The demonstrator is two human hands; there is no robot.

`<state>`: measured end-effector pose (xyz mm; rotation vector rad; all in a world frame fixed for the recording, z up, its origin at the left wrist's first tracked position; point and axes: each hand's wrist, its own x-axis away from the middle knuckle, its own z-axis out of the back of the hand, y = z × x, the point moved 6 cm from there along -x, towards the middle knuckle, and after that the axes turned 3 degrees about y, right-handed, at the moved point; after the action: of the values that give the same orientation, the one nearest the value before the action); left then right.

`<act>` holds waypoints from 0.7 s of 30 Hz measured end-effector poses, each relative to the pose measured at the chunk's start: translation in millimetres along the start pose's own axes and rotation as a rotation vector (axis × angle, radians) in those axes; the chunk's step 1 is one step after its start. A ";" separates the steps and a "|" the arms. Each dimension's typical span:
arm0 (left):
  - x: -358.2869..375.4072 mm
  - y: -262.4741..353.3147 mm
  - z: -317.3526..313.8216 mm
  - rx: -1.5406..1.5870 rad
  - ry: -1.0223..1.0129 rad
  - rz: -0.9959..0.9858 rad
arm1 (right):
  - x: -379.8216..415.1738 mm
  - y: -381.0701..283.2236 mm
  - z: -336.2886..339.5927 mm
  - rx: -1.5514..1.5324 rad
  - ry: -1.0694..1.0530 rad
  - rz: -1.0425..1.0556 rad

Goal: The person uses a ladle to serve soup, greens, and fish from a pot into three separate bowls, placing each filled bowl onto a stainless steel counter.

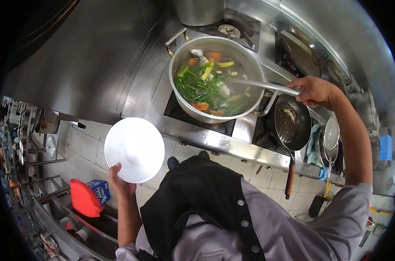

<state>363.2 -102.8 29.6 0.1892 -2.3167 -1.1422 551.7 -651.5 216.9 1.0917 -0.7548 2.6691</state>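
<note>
Pot (186, 105), wide, metal, on stove (206, 137), is ref. pt. for all positions. Contents: cloudy liquid w/ leafy greens (193, 89) at L side, pale-green stalks (208, 71) and orange pcs. (200, 106) among them.

R hand (312, 91), just beyond pot's R rim, fingers and thumb wrapped round outer end of metal utensil (267, 85). Key relation: utensil's long axis runs approx. crosswise, from R hand over R rim to abt. pot's centre; its head is under the liquid, so shape can't be told. R hand is thus the nearer of the two.

L hand (121, 180), on pot's near L side and well apart from it, pinches rim of white dish (134, 150), thumb on top; fingers beneath are hidden. Dish is round, no long axis; it lies betw. L hand and pot, off stove's front edge, not touching pot. Its exact tilt can't be told.

Other: frying pan (302, 115) w/ food scraps, R of pot, wooden handle (289, 178) pointing to near side; second pot (202, 13), partly cut off, on far side.
</note>
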 end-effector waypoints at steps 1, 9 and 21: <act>0.0 -0.5 -0.1 0.011 0.000 0.009 | 3.5 2.2 -1.1 -0.041 0.005 -0.005; -2.3 -5.9 -3.1 0.031 -0.008 0.033 | 17.5 18.6 -4.6 -0.153 0.058 -0.018; -4.8 -6.0 -4.0 0.033 -0.033 0.025 | 15.2 14.1 -11.4 -0.069 0.077 0.076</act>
<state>368.7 -107.7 25.0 0.1537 -2.3617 -1.1033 529.1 -658.4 215.0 0.9566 -0.8835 2.7076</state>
